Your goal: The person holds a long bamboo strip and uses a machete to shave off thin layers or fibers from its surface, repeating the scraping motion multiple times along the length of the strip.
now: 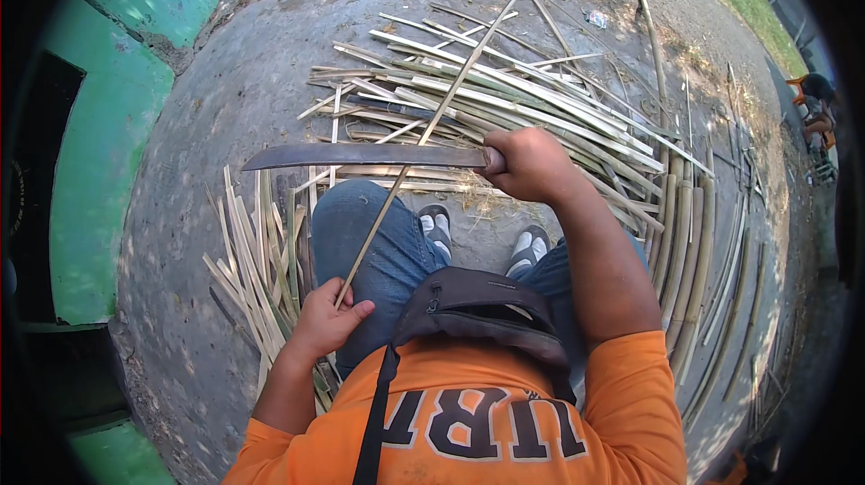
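Holding a long-bladed knife (360, 155) in the right grip (532, 165), across a thin bamboo strip (451, 93) pinched low in the left grip (326, 318); perhaps touching it, hard to tell. Facing split strips (550, 116) heaped on the ground (216, 125), with poles (696, 251) toward its right edge.

Head-worn view (wide fisheye), facing down, close above the orange shirt (441, 370)
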Demonstrator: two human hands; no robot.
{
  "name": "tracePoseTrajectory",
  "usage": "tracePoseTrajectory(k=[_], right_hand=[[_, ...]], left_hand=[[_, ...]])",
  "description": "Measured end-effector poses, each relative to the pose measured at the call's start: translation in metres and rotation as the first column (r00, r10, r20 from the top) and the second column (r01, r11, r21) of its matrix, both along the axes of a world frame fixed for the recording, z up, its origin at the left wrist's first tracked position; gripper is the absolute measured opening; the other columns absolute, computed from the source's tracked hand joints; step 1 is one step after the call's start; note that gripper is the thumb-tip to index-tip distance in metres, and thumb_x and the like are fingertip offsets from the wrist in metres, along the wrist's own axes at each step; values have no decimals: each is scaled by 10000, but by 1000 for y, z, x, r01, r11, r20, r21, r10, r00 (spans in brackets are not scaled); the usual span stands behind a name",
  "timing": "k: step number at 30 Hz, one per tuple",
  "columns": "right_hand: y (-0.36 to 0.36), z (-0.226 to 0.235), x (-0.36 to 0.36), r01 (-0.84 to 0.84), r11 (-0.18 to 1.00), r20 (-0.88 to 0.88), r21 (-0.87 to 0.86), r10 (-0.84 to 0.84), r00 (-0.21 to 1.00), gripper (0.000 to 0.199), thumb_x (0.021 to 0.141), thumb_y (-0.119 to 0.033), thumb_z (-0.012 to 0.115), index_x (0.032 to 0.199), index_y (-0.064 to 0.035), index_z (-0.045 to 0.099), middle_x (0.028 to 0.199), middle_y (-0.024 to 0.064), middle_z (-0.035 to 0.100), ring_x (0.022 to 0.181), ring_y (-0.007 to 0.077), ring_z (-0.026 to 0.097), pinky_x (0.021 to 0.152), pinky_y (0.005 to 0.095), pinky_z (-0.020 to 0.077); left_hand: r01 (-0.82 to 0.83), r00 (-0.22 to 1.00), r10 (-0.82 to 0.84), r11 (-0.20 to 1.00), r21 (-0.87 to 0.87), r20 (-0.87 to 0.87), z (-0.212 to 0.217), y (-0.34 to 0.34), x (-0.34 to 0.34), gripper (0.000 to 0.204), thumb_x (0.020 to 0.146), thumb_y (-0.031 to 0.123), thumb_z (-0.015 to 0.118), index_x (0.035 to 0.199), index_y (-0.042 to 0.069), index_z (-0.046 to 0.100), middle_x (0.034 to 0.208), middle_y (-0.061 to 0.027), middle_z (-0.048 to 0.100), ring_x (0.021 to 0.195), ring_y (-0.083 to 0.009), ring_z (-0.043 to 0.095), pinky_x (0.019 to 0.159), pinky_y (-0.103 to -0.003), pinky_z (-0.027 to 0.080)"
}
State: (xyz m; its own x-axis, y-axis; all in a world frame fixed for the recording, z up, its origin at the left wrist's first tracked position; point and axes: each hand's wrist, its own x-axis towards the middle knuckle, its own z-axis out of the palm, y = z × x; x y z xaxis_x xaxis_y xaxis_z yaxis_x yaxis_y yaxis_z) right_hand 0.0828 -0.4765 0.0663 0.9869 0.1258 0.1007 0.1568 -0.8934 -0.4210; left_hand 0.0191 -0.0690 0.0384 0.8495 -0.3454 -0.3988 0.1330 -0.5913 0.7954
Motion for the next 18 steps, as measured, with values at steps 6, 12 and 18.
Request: tracePoseTrajectory(k=[6, 12, 18], right_hand=[[2, -1, 2, 15, 1000, 35, -28, -14, 999, 151, 821, -260, 678, 858, -115, 702, 743, 167, 692, 744, 398, 694, 699, 513, 562], [0, 2, 0, 20, 999, 151, -29, -15, 988, 115, 811, -241, 671, 813, -126, 686, 696, 152, 675, 696, 389, 687, 657, 512, 553], [-13, 18, -3, 39, 999, 289, -26, -30, 957, 88, 796, -215, 680, 785, -128, 669, 689, 144, 673, 682, 385, 683, 627, 505, 543]], left_hand=[[-11, 1000, 11, 1000, -26, -8, -1, 1, -1, 395, 874, 254, 870, 827, 70, 523, 637, 41, 494, 610, -47, 414, 536, -254, 382], [-9, 1000, 8, 999, -53, -21, -5, 3, 1, 389, 880, 248, 867, 833, 77, 521, 646, 53, 483, 613, -39, 407, 530, -245, 366], [-10, 998, 5, 997, -82, -65, -4, 6, 2, 396, 880, 254, 870, 842, 90, 512, 689, 59, 471, 634, -37, 402, 542, -234, 360]])
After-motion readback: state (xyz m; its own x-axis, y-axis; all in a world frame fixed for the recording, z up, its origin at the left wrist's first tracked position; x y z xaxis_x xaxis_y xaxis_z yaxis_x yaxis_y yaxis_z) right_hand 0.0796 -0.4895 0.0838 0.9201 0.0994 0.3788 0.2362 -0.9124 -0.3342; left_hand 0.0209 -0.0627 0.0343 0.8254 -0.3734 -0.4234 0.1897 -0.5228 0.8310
